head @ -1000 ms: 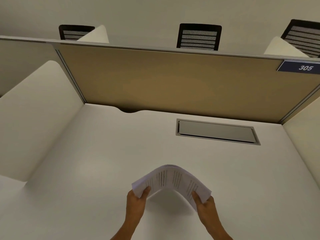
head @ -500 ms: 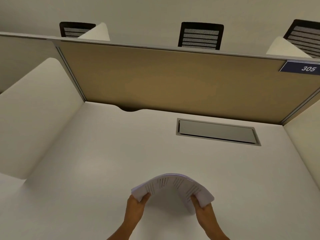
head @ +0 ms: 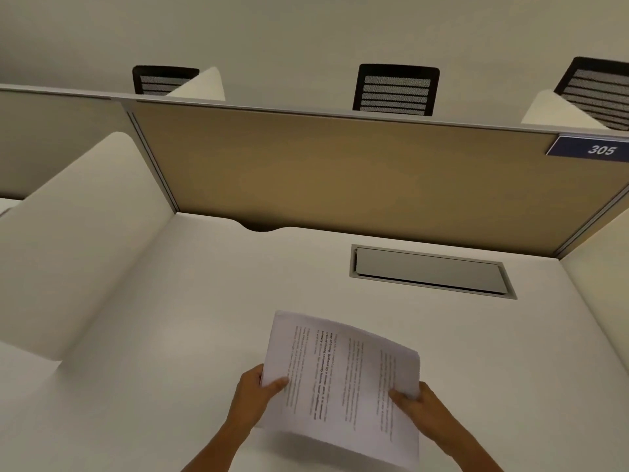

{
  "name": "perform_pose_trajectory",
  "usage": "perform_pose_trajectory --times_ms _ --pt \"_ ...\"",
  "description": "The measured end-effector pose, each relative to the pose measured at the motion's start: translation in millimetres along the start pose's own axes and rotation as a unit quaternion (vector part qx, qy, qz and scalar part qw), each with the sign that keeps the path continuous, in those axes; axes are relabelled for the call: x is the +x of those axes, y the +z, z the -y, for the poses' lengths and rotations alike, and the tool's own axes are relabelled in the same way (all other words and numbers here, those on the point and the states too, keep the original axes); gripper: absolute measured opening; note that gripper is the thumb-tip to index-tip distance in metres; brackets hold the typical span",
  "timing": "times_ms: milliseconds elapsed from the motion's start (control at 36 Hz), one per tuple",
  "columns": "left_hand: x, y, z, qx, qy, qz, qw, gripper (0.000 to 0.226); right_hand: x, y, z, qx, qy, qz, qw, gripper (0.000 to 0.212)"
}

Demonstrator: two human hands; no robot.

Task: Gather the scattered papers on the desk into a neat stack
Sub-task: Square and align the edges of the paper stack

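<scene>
A stack of printed white papers is held above the white desk, near its front middle, with the printed side facing me. My left hand grips the stack's left edge, thumb on top. My right hand grips the right edge. The sheets lie together and are slightly curved. I see no loose papers elsewhere on the desk.
A grey flap cover is set into the desk at the back right. A tan partition closes the back, with white side panels left and right. A blue sign reading 305 hangs on it. Black chairs stand beyond.
The stack was bowed upward between both hands and held flat; now it is tilted up toward me and mostly straightened, with the text visible. Both hands keep their grip.
</scene>
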State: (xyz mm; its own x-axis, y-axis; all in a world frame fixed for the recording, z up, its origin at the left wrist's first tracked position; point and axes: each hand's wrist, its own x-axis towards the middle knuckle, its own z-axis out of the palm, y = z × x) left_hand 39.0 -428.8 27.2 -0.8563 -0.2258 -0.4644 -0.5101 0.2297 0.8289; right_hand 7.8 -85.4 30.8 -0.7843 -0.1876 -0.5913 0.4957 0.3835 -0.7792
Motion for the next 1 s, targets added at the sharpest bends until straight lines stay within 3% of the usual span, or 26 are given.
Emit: perform_pose_trajectory --times_ms 222,444,611,694,750,861,917,1000 --pt "-14.3 -6.8 3.8 -0.004 -0.042 0.017 0.999 0.025 -22.6 -2.0 2.7 0.083 0.005 0.043 0.996 0.041" --pt "-14.5 -7.6 -5.6 -0.016 -0.066 0.010 0.998 0.032 -30.4 -8.7 23.1 0.081 -0.017 0.035 0.996 0.042" --pt "-13.7 -10.3 -13.8 0.006 -0.023 0.016 1.000 0.034 -31.3 -11.7 33.2 0.075 -0.021 0.017 0.997 0.034" --pt "-13.6 -13.5 -18.4 -0.030 -0.031 0.024 0.999 0.032 -34.1 -14.5 39.1 0.069 -0.029 0.023 0.997 0.027" --pt "-13.9 -15.1 -20.2 -0.082 -0.047 0.027 0.995 0.033 -35.9 -15.7 42.6 0.076 -0.035 0.015 0.996 0.034" --pt "-15.7 -16.3 -26.3 -0.133 -0.053 0.019 0.990 0.043 -40.7 -15.1 46.3 0.089 -0.036 0.008 0.995 0.041" --pt "-16.0 -14.7 -29.8 -0.069 -0.019 0.002 0.997 0.052 -42.2 -15.2 48.3 0.083 -0.032 0.008 0.996 0.045" --pt "-16.5 -11.9 -37.6 0.050 0.067 -0.035 0.996 0.088 -41.9 -18.1 55.8 0.038 -0.034 0.017 0.999 0.043"
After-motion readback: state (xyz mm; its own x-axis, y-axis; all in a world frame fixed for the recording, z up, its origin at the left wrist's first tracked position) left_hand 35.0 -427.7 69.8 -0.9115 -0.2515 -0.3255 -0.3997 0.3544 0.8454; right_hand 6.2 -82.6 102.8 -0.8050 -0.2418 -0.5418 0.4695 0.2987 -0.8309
